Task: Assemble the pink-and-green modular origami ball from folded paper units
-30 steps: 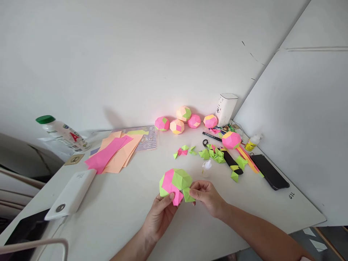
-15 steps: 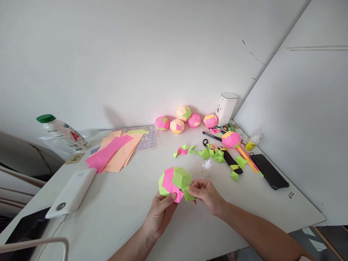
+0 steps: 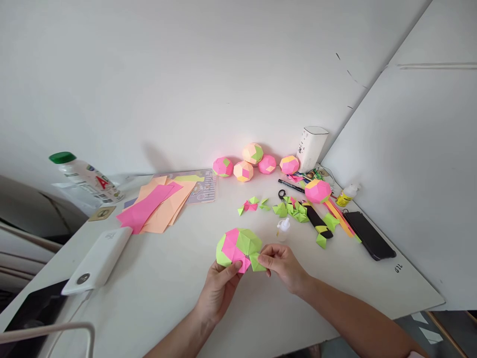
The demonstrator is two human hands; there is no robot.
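My left hand [image 3: 222,288] grips a pink and green folded-paper ball [image 3: 231,245] from below, thumb on a pink part at its lower edge. Between the thumb and fingers of my right hand [image 3: 285,266] is a green folded paper piece [image 3: 256,262], held against the ball's lower right side. I cannot tell whether that piece is joined to the ball. Just behind my right hand stands a small clear bottle with a white nozzle [image 3: 283,228]. Loose green folded pieces [image 3: 298,212] lie behind it, and a few pink and green pieces [image 3: 250,205] are to their left.
Finished-looking paper balls [image 3: 222,167] line the wall. A pink ball [image 3: 317,191], yellow-labelled bottle [image 3: 346,195], black phone [image 3: 368,235] and black-handled tool [image 3: 318,221] lie right. Paper sheets [image 3: 149,206], a white power bank [image 3: 97,259] and a green-capped bottle [image 3: 87,177] are left.
Both hands stay nearly in place with the ball and the green piece. The ball has shifted very slightly left and up. The camera view has moved a little.
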